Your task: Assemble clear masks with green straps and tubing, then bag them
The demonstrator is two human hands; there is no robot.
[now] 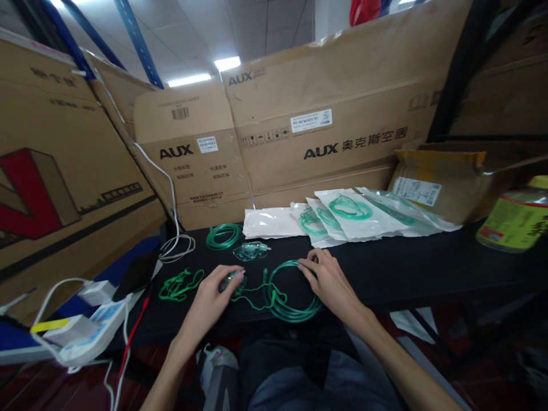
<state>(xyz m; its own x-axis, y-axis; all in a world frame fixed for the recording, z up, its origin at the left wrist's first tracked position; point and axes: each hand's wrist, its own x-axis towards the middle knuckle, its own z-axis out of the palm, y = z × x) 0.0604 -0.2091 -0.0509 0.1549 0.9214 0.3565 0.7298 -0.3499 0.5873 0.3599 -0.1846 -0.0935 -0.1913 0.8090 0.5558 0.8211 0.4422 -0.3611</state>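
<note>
My left hand point(214, 294) is closed around a small clear-green oxygen mask point(238, 285) on the black table, its fingers covering part of it. A thin green elastic strap point(256, 307) trails from that mask to a coil of green tubing point(295, 315) in front of me. At the coil's upper right, my right hand point(329, 281) pinches the tubing between thumb and fingers. A second clear mask point(252, 250) lies just behind my left hand. Further back is another green tubing coil point(223, 236), and to the left a tangle of green elastic strap point(177, 287).
White-backed packs point(349, 211) of green tubing lie along the back, before a tall cardboard wall point(325, 131). An opened carton point(440, 177) and a yellow-labelled bottle point(516, 220) stand at the right. At the left are a power strip point(98, 331) and loose white cables point(174, 200).
</note>
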